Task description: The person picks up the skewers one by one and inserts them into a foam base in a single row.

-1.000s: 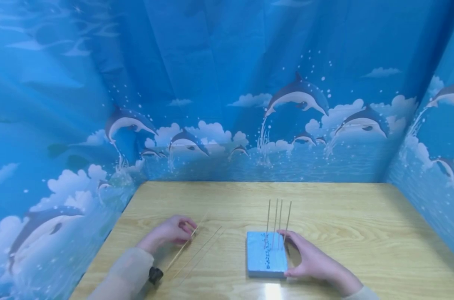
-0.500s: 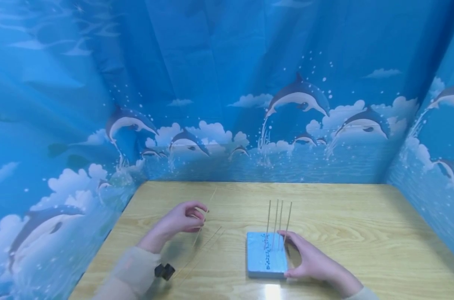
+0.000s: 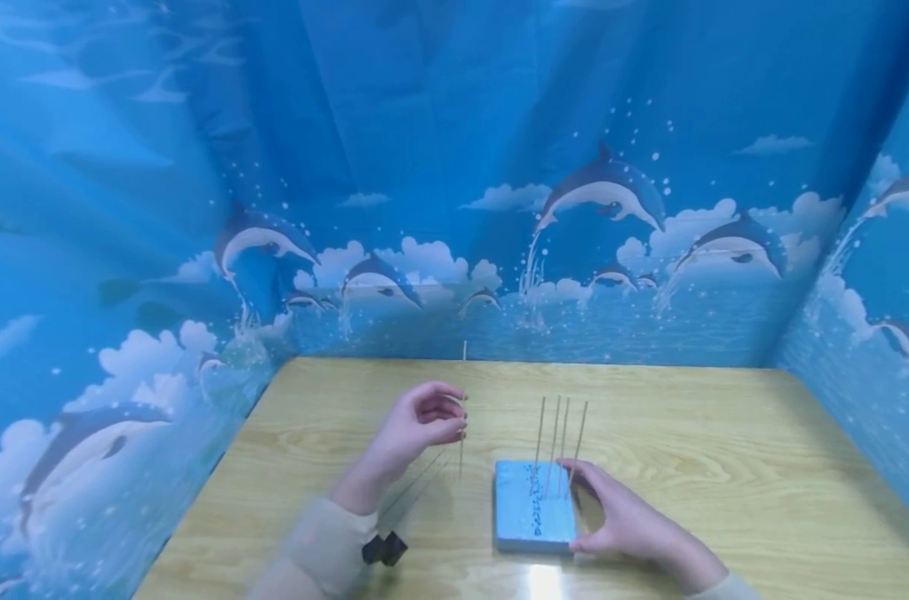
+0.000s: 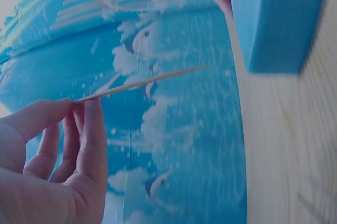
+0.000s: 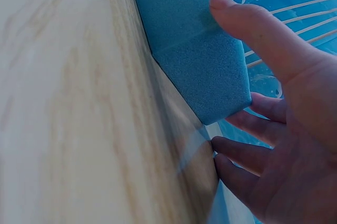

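My left hand (image 3: 409, 429) pinches a thin bamboo skewer (image 4: 152, 80) between thumb and fingertips. The skewer stands nearly upright above the table, left of a blue foam block (image 3: 516, 512); its pointed end shows in the left wrist view. Several skewers (image 3: 539, 433) stand in the block's far right part, and a band of dark specks or holes runs down its top. With thumb at the near corner and fingers at the far side, my right hand (image 3: 626, 517) holds the block's right edge. Its fingertips are partly hidden behind the block in the right wrist view.
Two loose skewers (image 3: 417, 483) lie on the wooden table (image 3: 686, 417) beneath my left forearm, partly hidden. A blue dolphin-print curtain (image 3: 439, 167) encloses the table at the back and sides. A black device (image 3: 384, 550) sits at my left wrist.
My left hand has lifted its skewer off the table, moved right and away from me, and turned the skewer from slanting to nearly upright. The right hand and block have stayed put.
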